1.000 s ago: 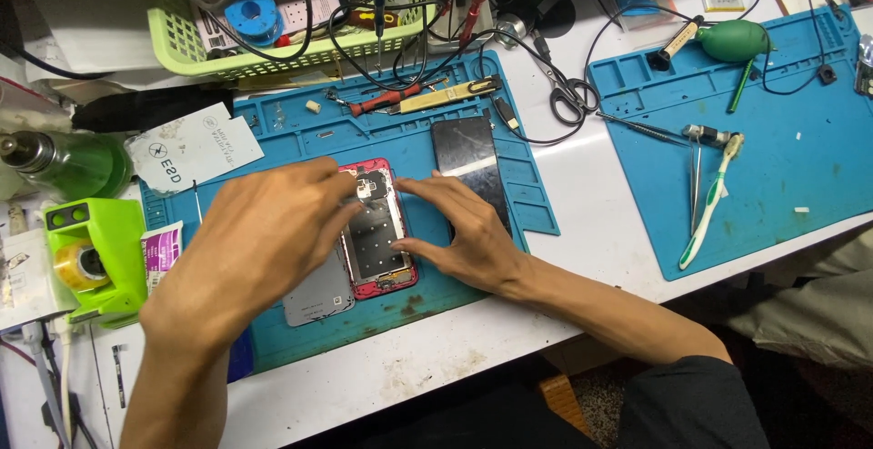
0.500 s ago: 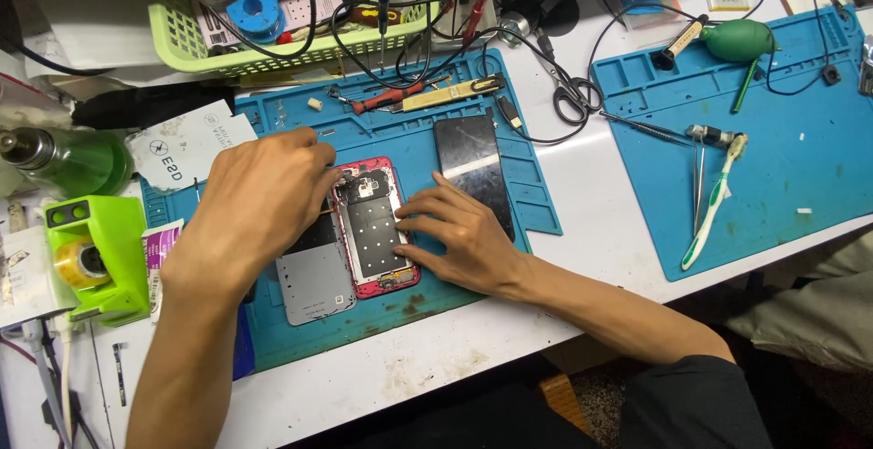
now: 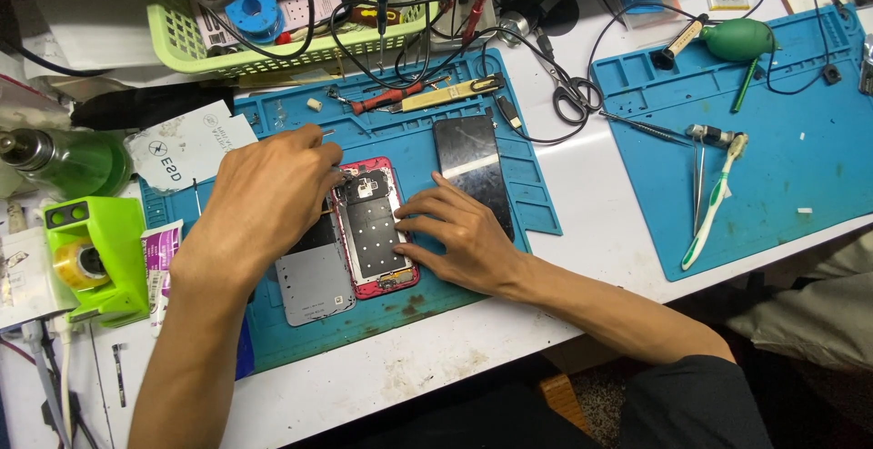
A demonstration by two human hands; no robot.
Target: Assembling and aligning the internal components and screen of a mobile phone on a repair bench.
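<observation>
Crowded white workbench (image 3: 582, 231) with 2 blue repair mats, the nearer mat (image 3: 400, 322) bearing an opened red-framed phone (image 3: 373, 231), grey back cover (image 3: 314, 281) just left, dark screen panel (image 3: 473, 171) just right. Best worked with right hand (image 3: 459, 235) flat, fingers spread, pinning the phone's right edge, left hand (image 3: 264, 199) pinched at its top-left corner, any tool hidden. Cables, scissors (image 3: 568, 94), red-handled screwdriver (image 3: 386, 99) crowding the far edge

Left hand (image 3: 268, 199) palm down, knuckles up, fingers curled and pinched together at tips, forearm coming straight up from bottom edge. Right hand (image 3: 459, 235) lying flat, fingers spread and pointing left, forearm angled in from lower right, bare up to dark sleeve.
</observation>
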